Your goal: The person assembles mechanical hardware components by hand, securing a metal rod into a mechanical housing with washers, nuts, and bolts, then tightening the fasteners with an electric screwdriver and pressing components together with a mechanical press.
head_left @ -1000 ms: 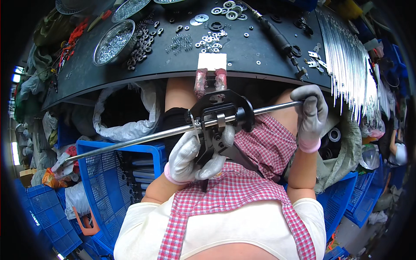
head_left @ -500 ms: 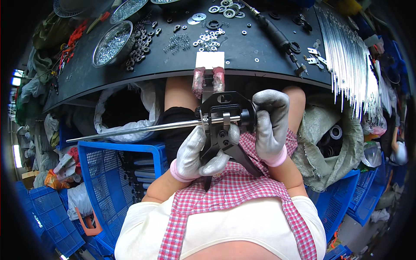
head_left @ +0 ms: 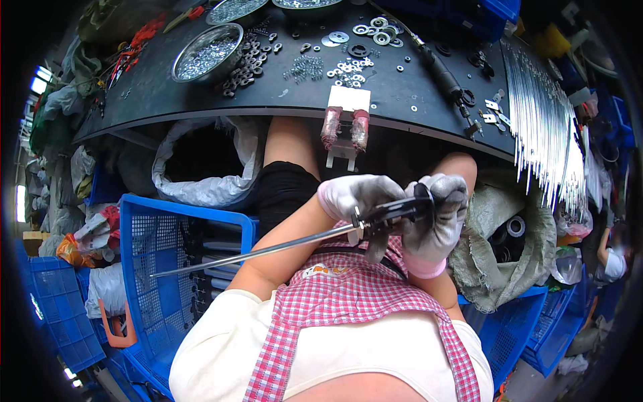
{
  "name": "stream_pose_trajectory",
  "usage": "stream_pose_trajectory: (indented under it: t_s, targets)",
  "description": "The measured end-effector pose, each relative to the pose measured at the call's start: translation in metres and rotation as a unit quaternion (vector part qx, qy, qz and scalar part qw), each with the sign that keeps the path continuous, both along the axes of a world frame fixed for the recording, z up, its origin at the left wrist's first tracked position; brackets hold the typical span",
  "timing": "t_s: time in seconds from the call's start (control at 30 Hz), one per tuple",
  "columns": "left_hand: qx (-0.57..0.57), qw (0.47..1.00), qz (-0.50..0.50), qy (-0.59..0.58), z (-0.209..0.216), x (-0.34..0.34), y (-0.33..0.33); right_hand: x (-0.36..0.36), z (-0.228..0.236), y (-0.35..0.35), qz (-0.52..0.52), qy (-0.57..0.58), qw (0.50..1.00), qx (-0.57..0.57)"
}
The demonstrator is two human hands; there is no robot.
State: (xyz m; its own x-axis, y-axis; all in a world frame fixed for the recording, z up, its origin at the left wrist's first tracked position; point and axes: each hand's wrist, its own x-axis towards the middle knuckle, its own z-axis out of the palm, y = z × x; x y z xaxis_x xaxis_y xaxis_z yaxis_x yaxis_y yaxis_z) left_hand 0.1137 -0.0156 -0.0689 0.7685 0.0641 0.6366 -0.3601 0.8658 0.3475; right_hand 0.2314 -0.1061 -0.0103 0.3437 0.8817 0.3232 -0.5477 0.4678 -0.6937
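Note:
In front of my lap I hold a black caulking gun body between both hands, turned nearly edge-on. Its long metal rod slants down to the left, over the blue crate. My left hand, in a grey-white glove, is closed over the body near the rod's entry, thumb below. Gloved likewise, my right hand wraps the right end, by a round black part. The handle is mostly hidden by my hands. Beyond them, a holder with two red-wrapped posts juts from the table edge, apart from the gun.
Small washers, springs and links lie on the dark table. Metal bowls stand at the back left. A power screwdriver and many metal rods lie rightward. Blue crates and sacks flank my legs.
The gun has come away from the red-wrapped posts toward me and rotated edge-on. My left hand shifted from beneath it to over its top. My right hand moved in onto its end.

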Motion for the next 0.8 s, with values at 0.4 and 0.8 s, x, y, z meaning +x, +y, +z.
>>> stream_pose_trajectory:
  t_s: [0.4, 0.8]
  targets:
    - [-0.217, 0.949, 0.146, 0.176, -0.037, -0.033, -0.024, 0.113, 0.045, -0.03, -0.313, -0.166, 0.93, 0.099]
    - [0.33, 0.796, 0.269, 0.43, 0.051, -0.044, -0.086, 0.037, 0.138, 0.038, -0.111, -0.608, 0.784, -0.062]
